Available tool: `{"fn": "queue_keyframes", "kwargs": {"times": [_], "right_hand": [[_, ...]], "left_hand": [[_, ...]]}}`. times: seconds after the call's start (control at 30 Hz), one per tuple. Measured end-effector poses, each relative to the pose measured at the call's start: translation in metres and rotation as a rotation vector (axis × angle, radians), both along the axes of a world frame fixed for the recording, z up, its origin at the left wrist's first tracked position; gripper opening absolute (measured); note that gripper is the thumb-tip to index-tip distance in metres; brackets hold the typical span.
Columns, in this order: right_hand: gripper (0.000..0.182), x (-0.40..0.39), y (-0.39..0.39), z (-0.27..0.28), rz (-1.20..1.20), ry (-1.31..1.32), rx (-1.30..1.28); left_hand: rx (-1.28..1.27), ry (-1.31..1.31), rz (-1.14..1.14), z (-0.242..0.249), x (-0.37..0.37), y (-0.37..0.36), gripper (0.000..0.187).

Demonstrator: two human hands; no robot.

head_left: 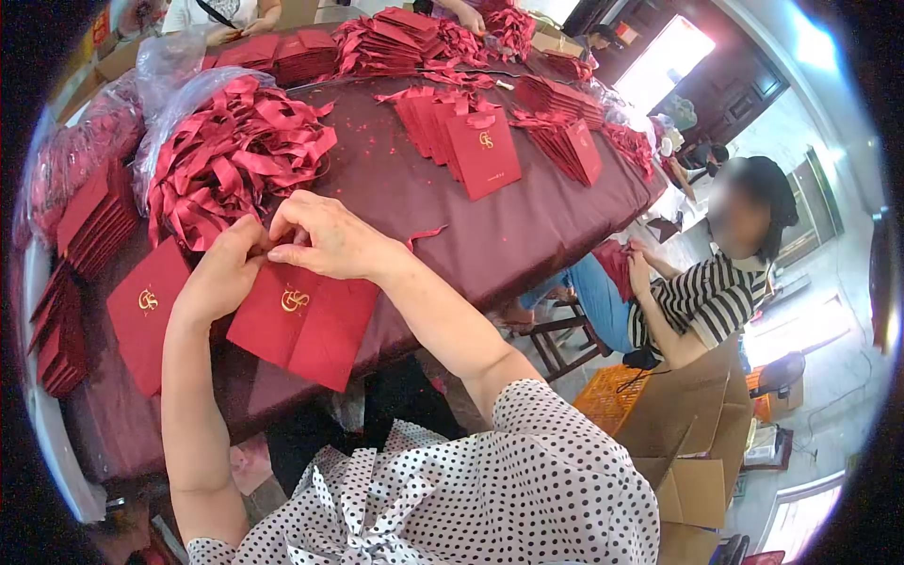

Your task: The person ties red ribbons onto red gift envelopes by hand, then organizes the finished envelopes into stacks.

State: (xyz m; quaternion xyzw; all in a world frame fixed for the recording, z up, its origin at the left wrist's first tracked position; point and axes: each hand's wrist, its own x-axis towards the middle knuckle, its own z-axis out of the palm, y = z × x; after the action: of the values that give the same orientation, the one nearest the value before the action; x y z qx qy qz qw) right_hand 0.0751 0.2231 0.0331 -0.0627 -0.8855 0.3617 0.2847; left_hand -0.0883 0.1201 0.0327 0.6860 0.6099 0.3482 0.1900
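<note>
My left hand (226, 268) and my right hand (330, 237) meet at the top edge of a red paper gift bag (306, 330) with a gold monogram. Both hands are closed, fingertips pinched together there; whether a ribbon lies between them is hidden. The bag hangs tilted at the near table edge. Beside my left forearm lies another red bag (146, 311) with the same gold print. Just beyond my fingers is a big heap of red ribbons (240, 151), partly in a clear plastic bag (174, 71).
Stacked red bags (89, 217) line the left side of the dark red tablecloth (377, 198). Fanned bags (485, 155) stand farther back. At right sits a person in a striped shirt (702, 306), holding something red. Cardboard boxes (692, 414) and an orange crate (612, 395) are below.
</note>
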Motion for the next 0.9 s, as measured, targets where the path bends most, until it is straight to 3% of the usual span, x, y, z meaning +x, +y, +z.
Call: {"fn": "queue_keyframes", "kwargs": {"times": [0.2,0.5,0.9], "right_hand": [[0.022,-0.001,0.000,-0.005,-0.031,-0.026,0.130],[0.023,0.001,-0.005,-0.002,-0.005,-0.003,0.178],[0.025,0.008,-0.006,0.005,-0.039,-0.046,0.245]], "left_hand": [[0.126,0.102,-0.088,-0.013,-0.001,0.004,0.009],[0.127,0.201,-0.096,0.013,0.003,-0.007,0.008],[0.122,0.122,-0.120,0.014,0.001,-0.004,0.007]]}}
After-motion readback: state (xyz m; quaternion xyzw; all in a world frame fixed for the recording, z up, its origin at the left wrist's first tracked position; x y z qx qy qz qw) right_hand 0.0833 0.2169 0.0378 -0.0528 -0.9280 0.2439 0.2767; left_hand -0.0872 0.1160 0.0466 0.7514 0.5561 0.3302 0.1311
